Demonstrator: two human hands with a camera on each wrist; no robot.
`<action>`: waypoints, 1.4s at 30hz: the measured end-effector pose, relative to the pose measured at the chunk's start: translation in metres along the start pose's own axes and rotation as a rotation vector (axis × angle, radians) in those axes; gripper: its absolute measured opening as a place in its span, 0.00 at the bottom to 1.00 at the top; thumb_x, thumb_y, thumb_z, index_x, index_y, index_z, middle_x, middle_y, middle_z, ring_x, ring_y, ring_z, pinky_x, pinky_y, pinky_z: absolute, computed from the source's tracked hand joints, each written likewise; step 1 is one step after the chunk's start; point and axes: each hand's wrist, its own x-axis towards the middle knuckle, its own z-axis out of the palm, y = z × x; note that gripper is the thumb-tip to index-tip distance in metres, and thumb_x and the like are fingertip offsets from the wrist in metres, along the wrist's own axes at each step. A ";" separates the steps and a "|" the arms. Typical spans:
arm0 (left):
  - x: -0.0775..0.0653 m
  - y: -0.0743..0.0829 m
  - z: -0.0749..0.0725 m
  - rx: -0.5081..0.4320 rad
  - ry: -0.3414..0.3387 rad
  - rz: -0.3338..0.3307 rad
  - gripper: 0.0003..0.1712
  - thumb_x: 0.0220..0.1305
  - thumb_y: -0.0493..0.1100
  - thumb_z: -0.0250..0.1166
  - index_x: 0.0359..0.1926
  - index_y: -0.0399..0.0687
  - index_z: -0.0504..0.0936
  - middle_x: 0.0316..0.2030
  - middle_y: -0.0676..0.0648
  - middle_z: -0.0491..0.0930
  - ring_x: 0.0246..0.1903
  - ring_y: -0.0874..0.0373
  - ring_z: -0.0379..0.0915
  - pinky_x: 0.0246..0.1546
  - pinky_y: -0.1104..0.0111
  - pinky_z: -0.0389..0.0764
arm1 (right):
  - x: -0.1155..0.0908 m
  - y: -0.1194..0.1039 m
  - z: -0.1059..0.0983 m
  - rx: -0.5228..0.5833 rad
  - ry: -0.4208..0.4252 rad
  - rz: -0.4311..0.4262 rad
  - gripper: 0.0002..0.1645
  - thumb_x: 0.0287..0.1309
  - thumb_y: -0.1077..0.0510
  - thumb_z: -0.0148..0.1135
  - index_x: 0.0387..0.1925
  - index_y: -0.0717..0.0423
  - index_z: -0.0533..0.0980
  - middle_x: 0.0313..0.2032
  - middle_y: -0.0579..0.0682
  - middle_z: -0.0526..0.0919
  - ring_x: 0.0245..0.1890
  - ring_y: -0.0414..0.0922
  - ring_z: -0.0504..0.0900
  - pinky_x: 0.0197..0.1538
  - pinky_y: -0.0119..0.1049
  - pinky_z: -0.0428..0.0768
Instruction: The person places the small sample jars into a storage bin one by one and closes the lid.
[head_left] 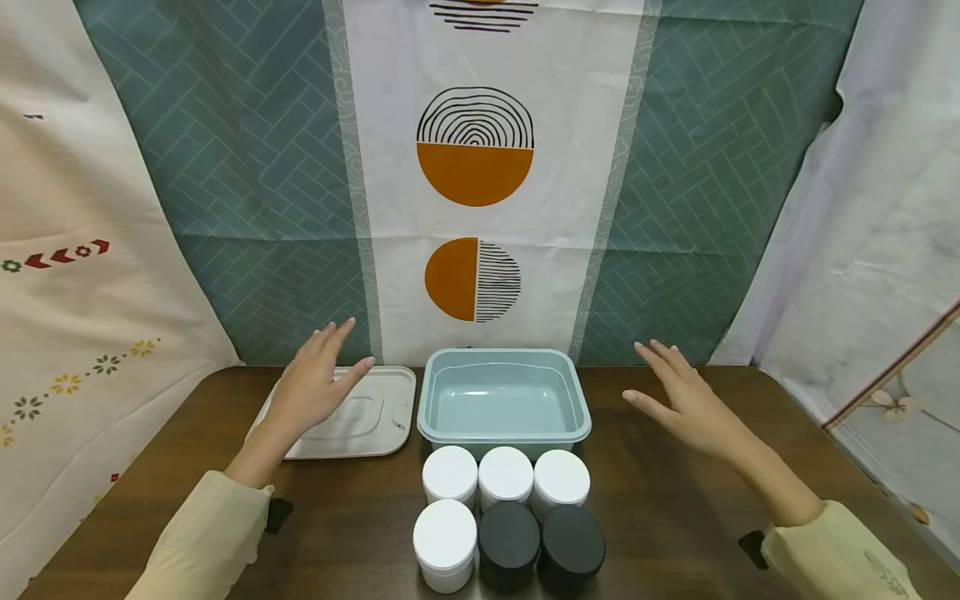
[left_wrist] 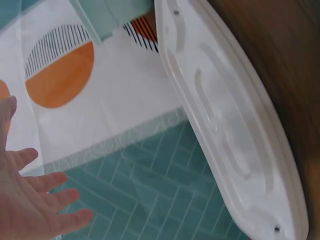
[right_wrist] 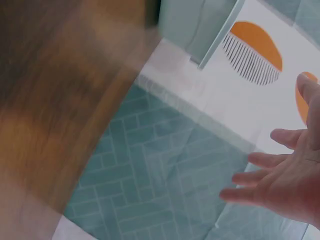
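At lower centre of the frame, six jars (head_left: 450, 477) close together on the counter (head_left: 345, 533).
Any grasp would best come from the outer sides, so neighbours stay upright. The nearest row counts one white jar (head_left: 445, 537) and two black jars (head_left: 509, 537); behind, three white jars. Left hand (head_left: 309, 385) at middle left and right hand (head_left: 690, 410) at middle right hover, fingers extended, thumbs apart, holding nothing. Beyond: one blue tub (head_left: 504, 438), centre; one pale lid (head_left: 367, 417), left of it.

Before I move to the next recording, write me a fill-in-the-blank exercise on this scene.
There are ____ black containers. There are ____ white containers. The hand nearest the white lid is the ____ one. The right hand holds ____.

Missing words: two; four; left; nothing.
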 end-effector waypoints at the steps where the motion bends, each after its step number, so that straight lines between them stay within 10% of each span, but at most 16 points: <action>1: 0.000 0.001 0.002 -0.035 0.002 0.005 0.41 0.63 0.61 0.51 0.69 0.43 0.53 0.65 0.29 0.52 0.63 0.30 0.45 0.55 0.35 0.51 | -0.003 -0.002 0.001 0.017 0.004 -0.009 0.43 0.60 0.42 0.53 0.69 0.55 0.49 0.67 0.64 0.47 0.66 0.65 0.43 0.56 0.69 0.50; 8: 0.001 0.009 0.018 -0.258 -0.014 0.008 0.41 0.64 0.58 0.53 0.69 0.42 0.51 0.65 0.32 0.53 0.63 0.35 0.49 0.56 0.39 0.56 | -0.024 -0.013 0.010 0.099 0.057 -0.094 0.38 0.60 0.49 0.57 0.68 0.50 0.54 0.65 0.58 0.58 0.63 0.58 0.59 0.56 0.59 0.62; 16: 0.003 0.019 0.036 -0.443 -0.042 -0.026 0.41 0.62 0.54 0.57 0.68 0.41 0.52 0.64 0.33 0.55 0.62 0.37 0.53 0.56 0.41 0.59 | -0.046 -0.029 0.022 0.230 0.091 -0.204 0.35 0.57 0.59 0.60 0.65 0.47 0.59 0.57 0.46 0.69 0.56 0.40 0.68 0.52 0.22 0.69; 28: 0.004 0.026 0.060 -0.621 -0.192 -0.186 0.43 0.59 0.51 0.62 0.69 0.47 0.50 0.63 0.32 0.57 0.61 0.36 0.56 0.53 0.46 0.67 | -0.069 -0.045 0.045 0.426 -0.014 -0.362 0.36 0.52 0.64 0.63 0.62 0.54 0.62 0.52 0.48 0.74 0.52 0.36 0.73 0.49 0.31 0.75; 42: 0.000 0.031 0.080 -0.809 -0.343 -0.183 0.41 0.60 0.44 0.62 0.69 0.44 0.51 0.63 0.29 0.55 0.59 0.33 0.58 0.51 0.48 0.70 | -0.083 -0.051 0.069 0.474 -0.118 -0.358 0.37 0.47 0.54 0.69 0.58 0.58 0.64 0.49 0.49 0.75 0.48 0.39 0.74 0.49 0.32 0.76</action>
